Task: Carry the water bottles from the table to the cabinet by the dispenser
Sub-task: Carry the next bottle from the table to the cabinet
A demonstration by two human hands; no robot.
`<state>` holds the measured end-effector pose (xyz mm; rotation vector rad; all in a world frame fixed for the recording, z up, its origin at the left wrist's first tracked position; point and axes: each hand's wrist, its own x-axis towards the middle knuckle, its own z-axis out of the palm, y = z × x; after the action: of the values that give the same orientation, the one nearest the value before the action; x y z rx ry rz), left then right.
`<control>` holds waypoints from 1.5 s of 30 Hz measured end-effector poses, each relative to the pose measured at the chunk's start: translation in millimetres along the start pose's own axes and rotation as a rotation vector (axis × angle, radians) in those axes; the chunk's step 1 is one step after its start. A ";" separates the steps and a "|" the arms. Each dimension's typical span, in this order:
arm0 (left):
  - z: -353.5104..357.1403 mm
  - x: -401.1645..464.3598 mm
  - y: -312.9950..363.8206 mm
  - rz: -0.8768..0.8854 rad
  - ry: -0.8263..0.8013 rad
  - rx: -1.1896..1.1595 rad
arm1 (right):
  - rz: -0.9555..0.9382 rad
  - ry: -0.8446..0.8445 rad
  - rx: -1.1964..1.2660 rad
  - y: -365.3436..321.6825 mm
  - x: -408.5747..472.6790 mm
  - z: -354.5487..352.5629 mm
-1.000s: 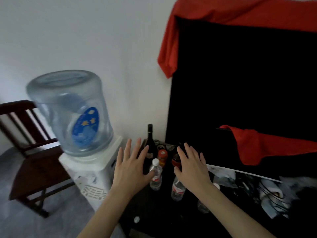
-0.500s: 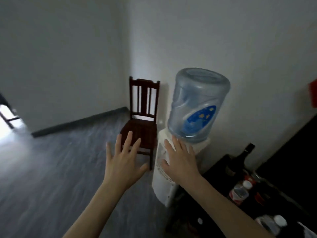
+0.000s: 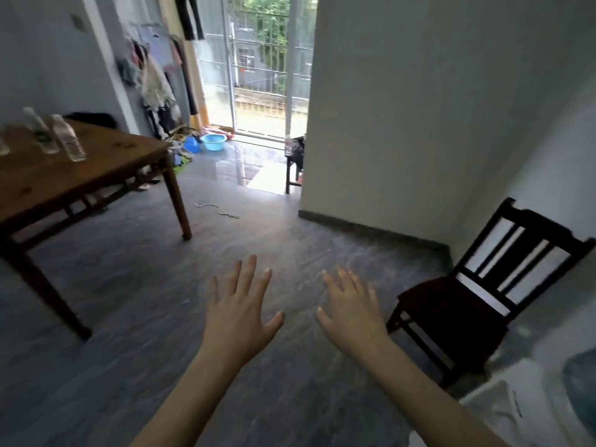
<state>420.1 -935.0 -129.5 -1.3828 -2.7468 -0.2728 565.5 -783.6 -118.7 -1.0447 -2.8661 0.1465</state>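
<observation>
Both grips are empty: the left hand [image 3: 240, 312] and the right hand [image 3: 353, 312] are held out side by side above the grey floor [image 3: 161, 285], palms down, fingers spread wide. Far off to the left of the left hand, two clear water bottles [image 3: 68, 138] stand upright on the wooden surface [image 3: 96, 162]. A dark wooden chair [image 3: 477, 301] stands just right of the right hand.

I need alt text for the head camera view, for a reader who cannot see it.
Two empty, open hands, left hand and right hand, reach out over a grey floor. At far left, clear water bottles stand on a wooden table; a dark wooden chair stands at right by the wall.
</observation>
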 end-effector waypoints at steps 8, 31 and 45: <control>-41.4 -52.4 -113.2 -0.369 0.049 0.081 | -0.375 -0.022 0.098 -143.4 48.6 5.0; -88.2 -112.7 -339.7 -0.703 0.119 0.065 | -0.671 -0.068 0.093 -395.8 99.9 20.5; -78.3 9.0 -417.5 -0.701 0.129 0.057 | -0.669 -0.049 0.151 -446.1 247.0 38.5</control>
<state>77.8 -1185.6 -106.9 -0.3255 -2.9823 -0.2891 88.7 -966.5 -91.3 -0.0301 -3.0038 0.3280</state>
